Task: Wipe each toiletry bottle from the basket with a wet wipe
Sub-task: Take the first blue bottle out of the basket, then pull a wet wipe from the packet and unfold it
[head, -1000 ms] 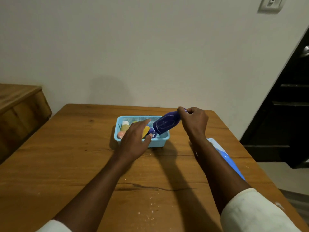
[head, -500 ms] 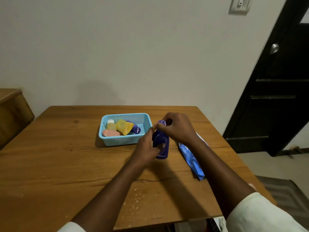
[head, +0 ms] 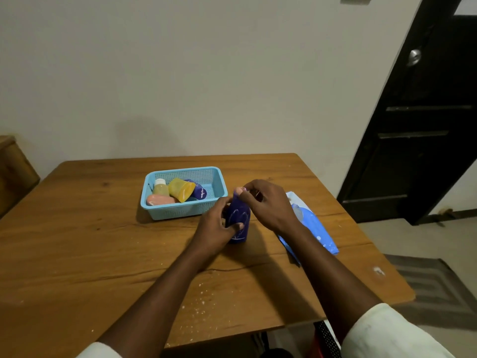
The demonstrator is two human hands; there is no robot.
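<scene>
The dark blue bottle (head: 238,223) stands upright on the desk (head: 77,241), just right of the basket and near its front right corner; the left hand (head: 216,228) wraps the lower body, fingers curled round it with the thumb across the front; the right hand (head: 265,202) comes over the top, its fingers pinching at the cap end, though exactly what they nip is too small to tell; to the left sits the light blue basket (head: 180,211), and in it a small bottle with a white cap (head: 160,187) at the far left, a pink bottle (head: 158,200) lying along the near wall, a yellow bottle (head: 180,189) tipped on its side in the middle, and another dark blue bottle (head: 200,191) just right of that; to the right of the hands a blue wet wipe pack (head: 313,231) lies flat on the desk, partly hidden behind the right forearm; pale specks dot the near desk; a dark door (head: 423,112) stands at the far right.
</scene>
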